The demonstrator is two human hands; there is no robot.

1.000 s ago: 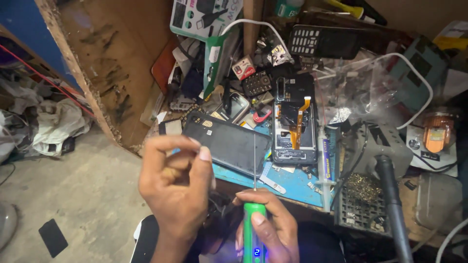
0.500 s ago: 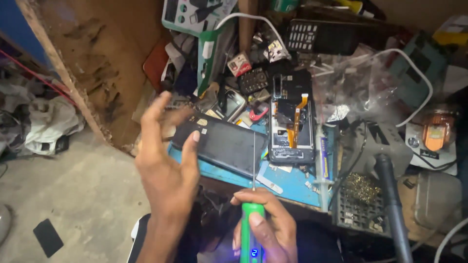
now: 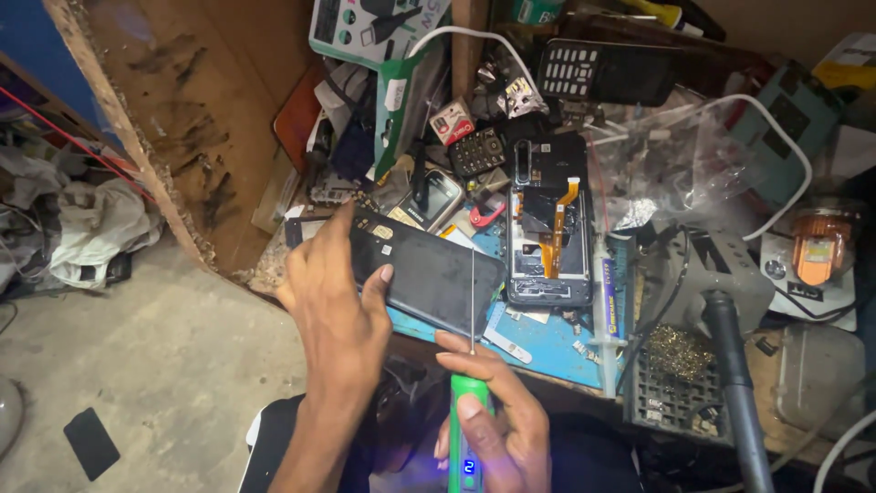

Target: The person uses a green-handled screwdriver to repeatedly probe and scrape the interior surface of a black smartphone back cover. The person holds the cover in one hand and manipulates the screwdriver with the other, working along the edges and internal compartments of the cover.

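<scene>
The black phone (image 3: 429,271) lies at the near edge of the counter (image 3: 547,342), clutter crowding beyond it. My left hand (image 3: 338,301), fingers spread, presses the phone's left end. My right hand (image 3: 493,411) grips the green screwdriver (image 3: 467,415), tip over the phone.

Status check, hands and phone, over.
Left hand on black phone back cover. Right hand grips green electric screwdriver. Opened phone alongside; clutter all around.

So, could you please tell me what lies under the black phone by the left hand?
The black phone rests on a blue mat, with the left hand touching it. Whatever sits directly beneath is covered.
</scene>
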